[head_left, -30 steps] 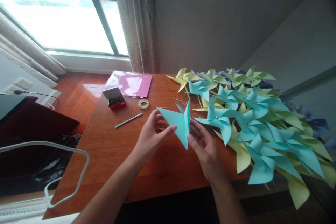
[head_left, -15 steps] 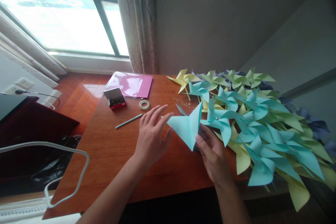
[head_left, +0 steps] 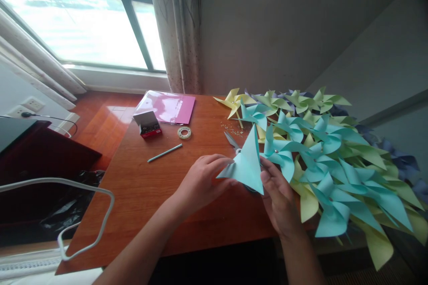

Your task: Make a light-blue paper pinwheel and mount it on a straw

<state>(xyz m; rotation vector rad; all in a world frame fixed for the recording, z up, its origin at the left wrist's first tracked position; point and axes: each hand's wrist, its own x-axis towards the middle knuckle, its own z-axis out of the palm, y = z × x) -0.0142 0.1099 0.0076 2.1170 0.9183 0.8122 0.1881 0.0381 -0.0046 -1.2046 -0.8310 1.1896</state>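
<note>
Between my hands, above the table, is a sheet of turquoise paper (head_left: 245,164) with folded, pointed corners. My left hand (head_left: 207,178) pinches its left corner between thumb and fingers. At the sheet's right edge, my right hand (head_left: 277,191) grips it, thumb in front and fingers mostly behind. A pair of scissors (head_left: 232,140) lies on the table behind the paper, blades pointing away; the paper covers much of the handles. Close to my right hand stands a finished turquoise paper pinwheel (head_left: 277,151).
A heap of turquoise, yellow and purple pinwheels (head_left: 327,136) fills the right side of the wooden table (head_left: 133,213). Further left are a turquoise stick (head_left: 165,153), a tape roll (head_left: 184,132), a small red box (head_left: 149,127) and pink sheets (head_left: 182,107). A white cable (head_left: 110,213) hangs at left.
My left hand, open beside the paper before, has closed on its left corner. The paper has turned and tilted, and its left corner sits lower. My right hand has shifted slightly right.
</note>
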